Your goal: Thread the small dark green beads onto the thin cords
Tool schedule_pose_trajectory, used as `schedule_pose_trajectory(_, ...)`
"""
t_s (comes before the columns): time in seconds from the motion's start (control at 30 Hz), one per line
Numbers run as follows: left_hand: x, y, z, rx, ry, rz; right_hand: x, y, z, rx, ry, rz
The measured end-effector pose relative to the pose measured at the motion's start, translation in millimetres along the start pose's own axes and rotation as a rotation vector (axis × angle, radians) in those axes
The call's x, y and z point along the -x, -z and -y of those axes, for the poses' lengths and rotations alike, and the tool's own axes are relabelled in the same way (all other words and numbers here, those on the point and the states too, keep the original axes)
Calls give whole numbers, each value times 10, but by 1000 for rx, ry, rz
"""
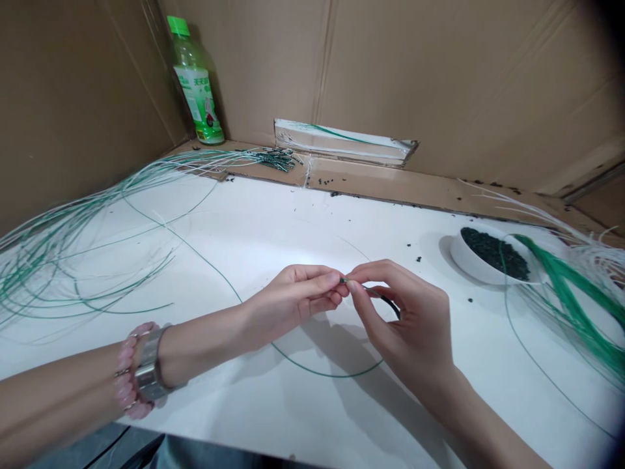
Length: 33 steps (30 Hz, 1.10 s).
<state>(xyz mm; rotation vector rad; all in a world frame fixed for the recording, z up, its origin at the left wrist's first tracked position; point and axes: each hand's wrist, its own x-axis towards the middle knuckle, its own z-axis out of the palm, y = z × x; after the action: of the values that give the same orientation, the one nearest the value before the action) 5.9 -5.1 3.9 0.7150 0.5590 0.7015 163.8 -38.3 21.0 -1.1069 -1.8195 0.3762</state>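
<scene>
Near the middle of the white table (pixel 273 228), my left hand (pixel 297 296) pinches a tiny dark green piece (pixel 344 281) between thumb and index finger. My right hand (pixel 415 312) meets it fingertip to fingertip, its thumb and forefinger closed on a thin green wire (pixel 322 375). The wire loops down below both hands and runs off to the left. A short black curved strand (pixel 390 305) shows inside my right palm; what it belongs to I cannot make out. Whether the wire passes through the small piece is hidden by the fingers.
A white bowl (pixel 466 262) of small dark green pieces stands on the right, beside a bundle of green strands (pixel 566 293). Green and white wires (pixel 117 192) spread across the left. A green-capped bottle (pixel 198 98) stands against the cardboard wall (pixel 415 71). Loose dark bits lie along the back.
</scene>
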Motion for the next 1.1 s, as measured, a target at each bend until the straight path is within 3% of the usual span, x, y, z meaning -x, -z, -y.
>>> schedule_pose_trajectory(0.23, 6, -2, -16, -101, -35, -22, -4, 1, -6, 16, 10, 5)
schedule_pose_trajectory(0.43, -49, 38, -79, -294, -171, -178, -35, -7, -22, -1, 9, -58)
schedule_pose_trajectory(0.5, -184, 120, -220, -541, -291, -240, -42, -15, -34, -26, -19, -105)
schedule_pose_trajectory(0.53, -286, 171, -323, -756, -352, -273, -45, -21, -43, -43, -35, -116)
schedule_pose_trajectory(0.6, -547, 275, -575, -1422, -428, -348, -48, -37, -69, -89, -53, -112)
schedule_pose_trajectory(0.63, -696, 322, -707, -1548, -429, -374, -48, -47, -85, -113, -50, -102)
schedule_pose_trajectory(0.77, -1235, 423, -1096, -1838, -367, -512, -41, -92, -153, -141, -16, -75)
schedule_pose_trajectory(0.93, -1539, 383, -1221, -2079, -230, -582, -31, -130, -192, -80, -1, -44)
schedule_pose_trajectory(1.03, -1642, 219, -1279, -2180, -232, -527, -33, -151, -212, -32, 2, -12)
schedule_pose_trajectory(1.1, -1726, -22, -1290, -2232, -282, -442, -31, -166, -229, -5, 3, 10)
